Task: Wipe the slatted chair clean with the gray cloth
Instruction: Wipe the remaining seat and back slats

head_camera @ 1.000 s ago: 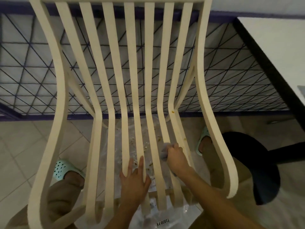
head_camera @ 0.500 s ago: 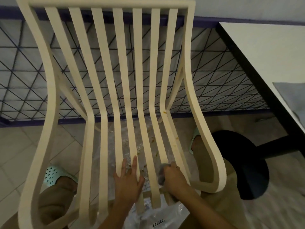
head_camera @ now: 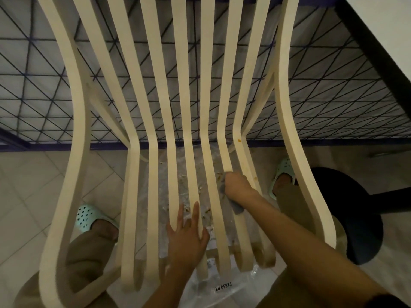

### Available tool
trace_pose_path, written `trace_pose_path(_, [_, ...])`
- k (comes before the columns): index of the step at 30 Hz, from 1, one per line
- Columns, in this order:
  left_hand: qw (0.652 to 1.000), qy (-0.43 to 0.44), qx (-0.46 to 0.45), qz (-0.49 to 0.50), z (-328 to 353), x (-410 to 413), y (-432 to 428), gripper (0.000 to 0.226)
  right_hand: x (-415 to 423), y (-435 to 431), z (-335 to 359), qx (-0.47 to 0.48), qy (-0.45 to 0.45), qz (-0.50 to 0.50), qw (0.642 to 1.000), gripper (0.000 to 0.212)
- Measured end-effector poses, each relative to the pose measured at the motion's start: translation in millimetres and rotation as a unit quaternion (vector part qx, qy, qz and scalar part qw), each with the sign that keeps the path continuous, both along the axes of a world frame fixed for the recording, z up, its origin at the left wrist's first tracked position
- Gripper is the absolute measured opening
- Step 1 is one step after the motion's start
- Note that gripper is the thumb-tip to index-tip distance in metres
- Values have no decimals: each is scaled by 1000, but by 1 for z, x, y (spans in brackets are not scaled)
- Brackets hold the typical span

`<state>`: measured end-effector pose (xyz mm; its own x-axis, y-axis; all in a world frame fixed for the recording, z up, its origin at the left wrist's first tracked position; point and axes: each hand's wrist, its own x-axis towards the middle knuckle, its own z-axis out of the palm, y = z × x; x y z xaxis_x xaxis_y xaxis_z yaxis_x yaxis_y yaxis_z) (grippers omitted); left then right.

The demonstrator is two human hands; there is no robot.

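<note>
The cream slatted chair [head_camera: 153, 107] fills the view, its slats running from the backrest down to the seat in front of me. My right hand [head_camera: 236, 185] grips the gray cloth [head_camera: 238, 207] and presses it on a slat right of the seat's middle. The cloth's tail hangs out below the wrist. My left hand [head_camera: 189, 234] rests flat on the middle slats near the seat's front, fingers spread. A small orange stain [head_camera: 239, 140] sits on a slat at the seat's bend.
A clear plastic sheet [head_camera: 178, 174] with brown crumbs lies on the floor under the seat. A dark mesh fence [head_camera: 33, 85] stands behind the chair. A white table [head_camera: 382, 25] with a black round base [head_camera: 355, 218] is at the right. My feet in mint clogs [head_camera: 89, 216] flank the chair.
My right hand has slid the cloth up the slat, away from the seat's front edge. My left hand stays on the middle slats. The camera has moved closer and lower.
</note>
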<state>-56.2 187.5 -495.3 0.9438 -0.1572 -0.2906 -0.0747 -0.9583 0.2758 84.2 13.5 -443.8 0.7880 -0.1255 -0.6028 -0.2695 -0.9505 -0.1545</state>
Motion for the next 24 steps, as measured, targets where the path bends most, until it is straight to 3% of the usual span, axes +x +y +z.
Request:
trace_pose_path(6, [1000,11,-6,8,0,0,1,76,61,4,-13,-27,-21,9,999,32])
trace_pose_path(14, [999,-15,-27,16,1,1,0,79,111,3,-18,-19,-49,-27,998,45])
trace_pose_path(18, [1000,-1,-13,7,1,0,1,76,89,2,-19,-35,-92,-9,995,42])
trace_pose_path(24, [1000,15,4,7,1,-1,2,77,22,4,-14,-42,-65,-8,997,50])
